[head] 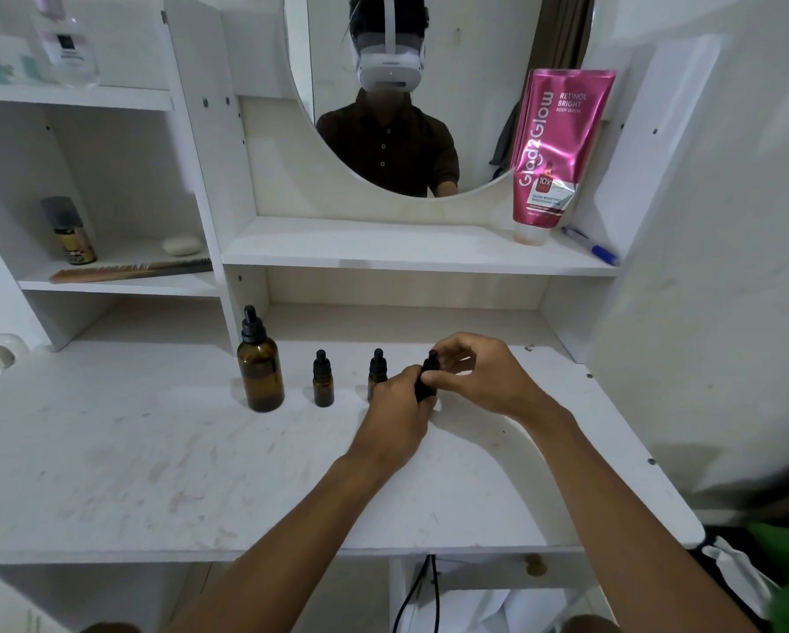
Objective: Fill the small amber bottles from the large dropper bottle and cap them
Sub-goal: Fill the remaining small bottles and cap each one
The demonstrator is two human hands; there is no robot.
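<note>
A large amber dropper bottle (260, 368) with a black cap stands upright on the white table (155, 450). To its right stand two small amber bottles, one (323, 379) free and capped, the other (376, 366) capped and partly hidden behind my left hand (395, 418). My left hand grips the body of a third small bottle (429, 374), which stands furthest right. My right hand (475, 376) pinches that bottle's black dropper cap from above. Most of this bottle is hidden by my fingers.
A pink lotion tube (557, 148) and a blue pen (589, 245) rest on the shelf under the round mirror (475, 107). The left shelves hold a comb (128, 270), a soap bar (182, 245) and a small spray can (69, 230). A wall stands close on the right.
</note>
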